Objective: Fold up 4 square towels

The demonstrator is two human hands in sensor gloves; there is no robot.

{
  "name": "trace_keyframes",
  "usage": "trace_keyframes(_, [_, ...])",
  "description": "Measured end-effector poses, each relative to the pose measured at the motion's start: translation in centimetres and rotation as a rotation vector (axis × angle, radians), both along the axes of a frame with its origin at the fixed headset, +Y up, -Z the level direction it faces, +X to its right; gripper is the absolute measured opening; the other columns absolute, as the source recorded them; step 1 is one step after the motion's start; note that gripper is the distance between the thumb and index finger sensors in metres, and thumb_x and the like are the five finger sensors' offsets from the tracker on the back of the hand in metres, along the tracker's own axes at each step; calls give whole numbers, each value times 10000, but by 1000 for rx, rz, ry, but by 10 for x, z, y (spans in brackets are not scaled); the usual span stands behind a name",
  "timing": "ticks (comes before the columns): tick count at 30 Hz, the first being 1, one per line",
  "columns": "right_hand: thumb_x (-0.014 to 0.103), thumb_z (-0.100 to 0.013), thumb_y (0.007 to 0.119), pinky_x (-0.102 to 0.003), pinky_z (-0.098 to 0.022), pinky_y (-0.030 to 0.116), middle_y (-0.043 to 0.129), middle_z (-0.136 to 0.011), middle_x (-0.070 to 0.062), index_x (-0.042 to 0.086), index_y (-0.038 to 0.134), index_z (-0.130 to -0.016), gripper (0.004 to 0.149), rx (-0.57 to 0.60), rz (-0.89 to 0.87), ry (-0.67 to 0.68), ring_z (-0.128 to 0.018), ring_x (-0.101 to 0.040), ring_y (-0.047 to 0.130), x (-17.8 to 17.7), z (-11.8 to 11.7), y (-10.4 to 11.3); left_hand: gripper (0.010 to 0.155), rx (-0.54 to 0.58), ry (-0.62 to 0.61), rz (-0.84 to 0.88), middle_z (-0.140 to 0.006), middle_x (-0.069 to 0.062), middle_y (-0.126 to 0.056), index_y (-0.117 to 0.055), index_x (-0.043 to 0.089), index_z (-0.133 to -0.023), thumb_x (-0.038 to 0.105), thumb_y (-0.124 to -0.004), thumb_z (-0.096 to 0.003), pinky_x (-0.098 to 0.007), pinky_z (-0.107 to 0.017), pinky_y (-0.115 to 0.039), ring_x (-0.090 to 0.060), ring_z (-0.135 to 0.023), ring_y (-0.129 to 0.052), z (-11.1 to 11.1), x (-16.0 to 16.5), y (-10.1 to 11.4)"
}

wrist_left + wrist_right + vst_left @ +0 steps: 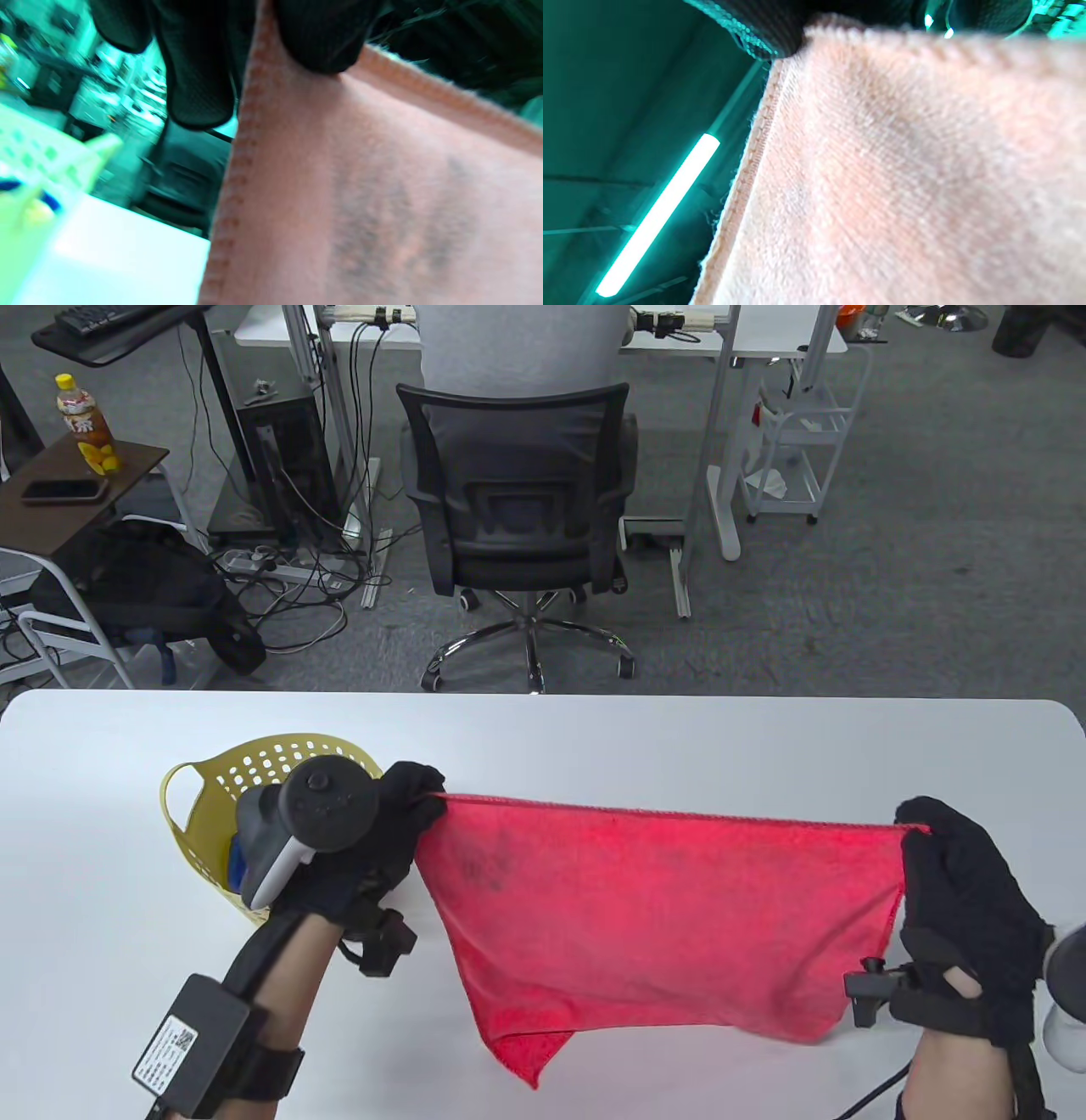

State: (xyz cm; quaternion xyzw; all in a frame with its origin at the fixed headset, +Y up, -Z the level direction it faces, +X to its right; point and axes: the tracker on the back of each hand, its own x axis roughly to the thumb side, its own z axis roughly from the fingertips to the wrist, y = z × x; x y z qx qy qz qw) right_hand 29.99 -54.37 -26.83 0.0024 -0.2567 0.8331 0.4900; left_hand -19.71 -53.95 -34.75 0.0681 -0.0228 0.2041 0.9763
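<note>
Towel (653,916), red, hangs spread above the tabletop (594,729), left hand (373,848) pinching its nine o'clock corner, right hand (959,891) its three o'clock corner, likely stretched taut to square it before folding. Basket (199,814) sits at nine o'clock.

I see my left hand (373,848) at lower left pinching one top corner of a red towel (662,925), and my right hand (967,916) at lower right pinching the other. The towel's top edge stretches taut between them; the rest hangs toward the white table (594,738). A yellow basket (204,814) sits just behind my left hand. An office chair (517,517) stands at upper centre.
</note>
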Motion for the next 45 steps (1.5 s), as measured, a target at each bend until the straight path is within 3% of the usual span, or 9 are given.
trace_keyframes(5, [220, -513, 771, -753, -609, 567, 868, -900, -271, 130, 878, -878, 391, -59, 10, -84, -681, -363, 926, -4, -49, 9, 406, 147, 225, -165, -971, 109, -925, -907, 397, -849, 457, -817, -458, -605, -853, -531, -286, -1062, -803, -21, -2, 36])
trace_keyframes(10, [234, -490, 802, -764, -632, 493, 778, -1004, -273, 156, 921, -854, 391, 203, -180, -92, -820, -424, 820, 10, -34, 56, 403, 417, 178, 56, -991, 130, -893, -912, 410, -839, 479, -833, -450, -583, -870, -497, -253, -1085, -756, 6, -7, 100])
trace_keyframes(13, [250, -489, 806, -762, -644, 469, 755, -1030, -264, 177, 927, -854, 392, 236, -153, -80, -852, -428, 790, 21, -22, 57, 401, 494, 87, 98, -973, 111, -901, -919, 395, -835, 475, -842, -449, -577, -864, -494, -249, -1075, -755, 26, -5, 104])
trace_keyframes(19, [242, -500, 807, -789, -643, 406, 688, -1085, -301, 161, 927, -872, 400, -4, -1, 31, -920, -500, 695, 61, 2, -29, 401, 357, -158, -14, -915, 76, -947, -935, 365, -834, 463, -853, -454, -575, -852, -516, -252, -1010, -829, 80, 10, 14])
trace_keyframes(25, [218, -515, 804, -824, -621, 322, 584, -1125, -373, 111, 920, -891, 408, -532, 103, 169, -965, -595, 562, 87, 29, -154, 403, 12, -303, -174, -785, 76, -1033, -945, 362, -834, 449, -862, -449, -587, -843, -536, -221, -925, -927, 121, 39, -119])
trace_keyframes(31, [218, -518, 808, -824, -619, 308, 564, -1126, -385, 94, 915, -899, 415, -723, 129, 185, -967, -606, 539, 92, 42, -193, 416, -164, -343, -210, -763, 90, -1038, -925, 345, -870, 423, -853, -467, -568, -842, -555, -210, -904, -941, 135, 46, -175])
trace_keyframes(36, [223, -520, 808, -821, -623, 310, 566, -1128, -381, 88, 909, -902, 418, -728, 200, 154, -968, -600, 548, 74, 14, -184, 417, -201, -234, -187, -776, 90, -1030, -915, 343, -879, 423, -850, -475, -561, -846, -554, -212, -915, -932, 103, 38, -179])
trace_keyframes(41, [225, -519, 807, -817, -625, 321, 581, -1124, -371, 89, 907, -901, 417, -729, 266, 77, -966, -592, 565, 51, -57, -177, 406, -243, -92, -143, -894, 72, -968, -899, 378, -883, 427, -840, -485, -570, -853, -528, -245, -998, -856, 30, 46, -173])
trace_keyframes(45, [250, -519, 783, -803, -627, 338, 564, -1126, -353, 104, 865, -925, 439, -766, 216, -20, -967, -580, 559, 50, -118, -200, 441, -268, 68, -133, -982, 65, -901, -847, 378, -930, 451, -804, -496, -564, -856, -515, -263, -1035, -812, -30, 52, -182])
